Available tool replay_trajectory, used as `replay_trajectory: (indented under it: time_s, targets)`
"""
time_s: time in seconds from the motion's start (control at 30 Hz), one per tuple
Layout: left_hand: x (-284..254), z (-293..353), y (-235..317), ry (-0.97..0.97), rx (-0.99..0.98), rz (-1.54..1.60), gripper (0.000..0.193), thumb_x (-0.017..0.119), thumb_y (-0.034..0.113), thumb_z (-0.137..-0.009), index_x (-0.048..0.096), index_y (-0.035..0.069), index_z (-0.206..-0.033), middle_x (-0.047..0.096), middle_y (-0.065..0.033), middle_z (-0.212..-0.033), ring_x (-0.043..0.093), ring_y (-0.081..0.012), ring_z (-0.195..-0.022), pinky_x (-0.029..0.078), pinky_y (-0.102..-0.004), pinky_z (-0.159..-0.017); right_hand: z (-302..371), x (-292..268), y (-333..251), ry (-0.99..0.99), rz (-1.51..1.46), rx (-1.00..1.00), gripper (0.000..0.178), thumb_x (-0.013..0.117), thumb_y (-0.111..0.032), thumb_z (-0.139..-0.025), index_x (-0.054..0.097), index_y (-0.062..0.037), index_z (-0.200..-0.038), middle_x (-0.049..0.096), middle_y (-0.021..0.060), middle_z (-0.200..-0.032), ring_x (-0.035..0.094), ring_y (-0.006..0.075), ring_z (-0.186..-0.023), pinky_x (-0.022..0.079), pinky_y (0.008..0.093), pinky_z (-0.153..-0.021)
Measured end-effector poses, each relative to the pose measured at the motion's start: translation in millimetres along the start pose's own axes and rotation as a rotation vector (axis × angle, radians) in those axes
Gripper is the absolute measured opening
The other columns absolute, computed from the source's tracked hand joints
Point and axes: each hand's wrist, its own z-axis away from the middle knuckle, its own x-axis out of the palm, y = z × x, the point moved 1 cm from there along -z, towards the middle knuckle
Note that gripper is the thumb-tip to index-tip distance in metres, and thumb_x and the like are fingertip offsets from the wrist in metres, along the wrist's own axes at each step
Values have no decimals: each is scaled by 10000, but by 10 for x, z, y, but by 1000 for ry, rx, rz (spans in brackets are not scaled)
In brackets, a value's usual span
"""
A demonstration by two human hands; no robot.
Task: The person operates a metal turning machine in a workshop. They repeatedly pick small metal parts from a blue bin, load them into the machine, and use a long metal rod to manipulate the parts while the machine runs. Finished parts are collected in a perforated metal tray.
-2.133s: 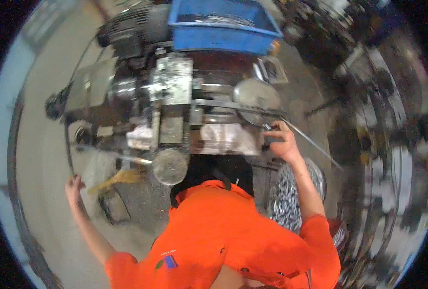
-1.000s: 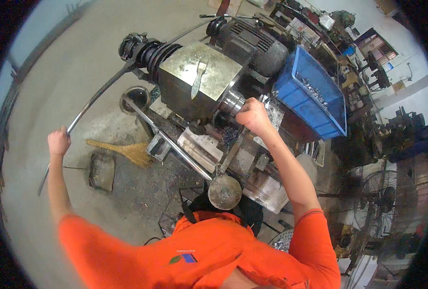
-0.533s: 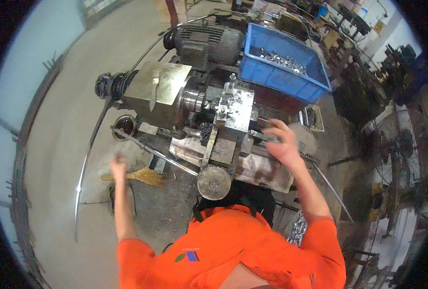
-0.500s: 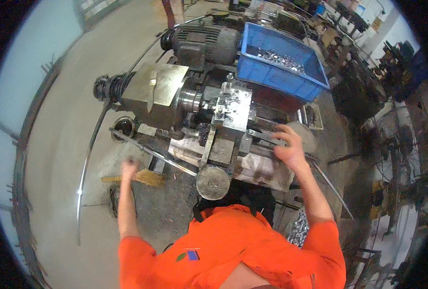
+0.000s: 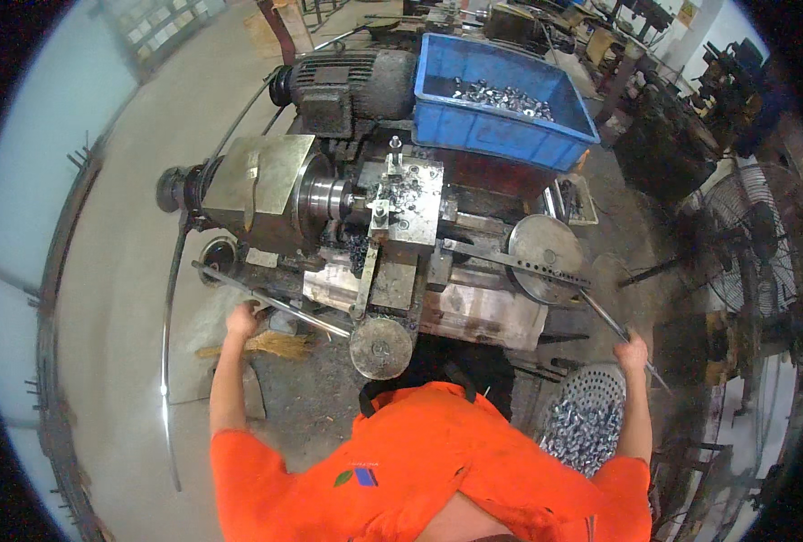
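Clamped around a slanting metal rod [image 5: 605, 316] at the machine's right side, a worker's right hand [image 5: 632, 350] grips toward the outer end, near a perforated basin [image 5: 611, 379] of small shiny parts [image 5: 586, 438]. The left hand [image 5: 243, 319], fingers curled, is near a second bright rod [image 5: 279, 305] and a straw broom [image 5: 261, 344]; whether it holds anything cannot be told. Between the two hands stands the grimy machine [image 5: 417, 208], with a blue bin [image 5: 501, 135] of metal pieces [image 5: 508, 99] behind it.
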Motion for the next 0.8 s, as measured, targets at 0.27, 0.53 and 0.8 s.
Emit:
replay_trajectory:
  time_s: [0.27,0.53,0.8]
  targets:
    - [-825,115,82,209,-390,959,475,570,381,-856,563,-60,-1032,649,-152,-729,591,-156,-468,471,-240,-457,503,433,509,-37,284,88,358,587,-245,-632,617,-76,-946,626,172,-833,611,353,-779,499,429,-700]
    - [-587,-157,636,265,-413,1127,391,544,318,-842,513,-63,-924,593,-154,-629,582,-243,-422,475,-310,-363,1750,935,-107,-97,-559,28,169,562,-161,-672,599,-2,-715,527,37,-578,484,121,-554,384,288,-505]
    - [-547,-160,550,197,-394,1081,397,524,296,-835,490,-81,-956,587,-190,-618,581,-268,-397,471,-309,-338,1900,908,-308,-152,-749,130,161,542,-157,-652,609,-23,-712,516,-7,-591,466,100,-537,367,262,-499]
